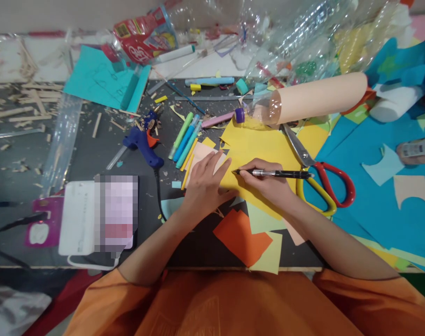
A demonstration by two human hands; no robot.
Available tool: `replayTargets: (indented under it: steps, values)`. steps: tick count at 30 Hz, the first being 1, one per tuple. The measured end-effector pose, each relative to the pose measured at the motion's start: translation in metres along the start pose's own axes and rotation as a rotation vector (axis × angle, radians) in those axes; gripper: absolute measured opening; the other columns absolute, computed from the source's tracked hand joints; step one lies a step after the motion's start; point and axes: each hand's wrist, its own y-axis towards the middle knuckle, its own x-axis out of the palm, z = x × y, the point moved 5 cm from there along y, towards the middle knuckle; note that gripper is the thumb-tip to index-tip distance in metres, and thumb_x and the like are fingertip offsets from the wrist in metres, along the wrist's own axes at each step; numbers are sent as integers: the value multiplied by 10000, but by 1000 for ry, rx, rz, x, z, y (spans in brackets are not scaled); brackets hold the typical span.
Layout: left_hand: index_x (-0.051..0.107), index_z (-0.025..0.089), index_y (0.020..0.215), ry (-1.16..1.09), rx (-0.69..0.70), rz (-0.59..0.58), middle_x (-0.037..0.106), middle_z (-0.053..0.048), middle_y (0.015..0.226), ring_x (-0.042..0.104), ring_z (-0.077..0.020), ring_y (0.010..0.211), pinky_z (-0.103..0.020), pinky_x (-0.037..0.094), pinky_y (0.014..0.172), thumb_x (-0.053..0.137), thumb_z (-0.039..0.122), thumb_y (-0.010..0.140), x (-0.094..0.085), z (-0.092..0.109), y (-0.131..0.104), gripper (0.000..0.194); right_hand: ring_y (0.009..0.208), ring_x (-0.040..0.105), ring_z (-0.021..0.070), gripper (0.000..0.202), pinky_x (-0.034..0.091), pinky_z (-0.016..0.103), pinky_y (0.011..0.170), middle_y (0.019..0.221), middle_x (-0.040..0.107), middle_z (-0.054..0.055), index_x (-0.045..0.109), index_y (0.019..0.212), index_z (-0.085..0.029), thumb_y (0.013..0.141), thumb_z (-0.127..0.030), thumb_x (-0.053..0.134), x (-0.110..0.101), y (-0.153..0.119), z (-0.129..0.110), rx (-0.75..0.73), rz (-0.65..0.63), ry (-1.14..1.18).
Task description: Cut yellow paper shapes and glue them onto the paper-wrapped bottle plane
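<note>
Well, my right hand (270, 184) pinches a thin black plastic pen (282, 173), tip at the flat yellow paper (265, 147) mid-table, my left hand (204, 181) spread at nine o'clock, but I see no line yet.

left hand (204, 184) at yellow paper (259, 147), black pen (286, 174) in right hand (271, 189), scissors (305, 159) nearby

Dark tabletop (191, 247) beneath blue glue gun (142, 145) (with black cord (159, 186)), markers (186, 140), wooden sticks (39, 102)

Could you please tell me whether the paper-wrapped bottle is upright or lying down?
Lying down: the bottle stretches sideways, with its purple cap towards the picture's left.
</note>
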Motion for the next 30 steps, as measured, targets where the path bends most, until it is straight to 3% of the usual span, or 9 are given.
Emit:
replayTargets:
  steps: [5, 10, 16, 30]
  values:
    - [538, 134, 1364, 9, 10, -4, 504, -215, 1466, 449, -378, 1374, -524, 411, 1086, 721, 451, 808, -1, 1, 0, 666, 569, 571, 124, 101, 439, 260, 561, 650, 690, 8, 664, 667, -195, 751, -242, 634, 2, 1, 0, -16, -80, 10]
    - [530, 181, 1370, -6, -17, -29, 489, -191, 1487, 440, -377, 1381, -541, 396, 1092, 723, 443, 805, 0, 0, 0, 651, 558, 552, 120, 107, 428, 256, 550, 628, 676, 2, 674, 673, -196, 757, -250, 635, 1, 1, 3, 10, -45, 3]
    - [536, 164, 1363, -13, -3, -7, 497, -201, 1478, 443, -380, 1378, -530, 403, 1089, 735, 451, 793, 1, 0, 0, 668, 555, 559, 118, 112, 430, 251, 548, 642, 699, 13, 674, 658, -182, 743, -236, 626, 3, 2, 0, -5, -125, 23]
    - [538, 168, 1366, 1, 5, 0, 504, -204, 1469, 441, -380, 1382, -533, 402, 1093, 732, 434, 804, 0, 0, 0, 652, 550, 521, 122, 107, 413, 260, 543, 604, 662, 2, 640, 627, -193, 715, -246, 612, 3, 2, 1, 29, -135, 15]
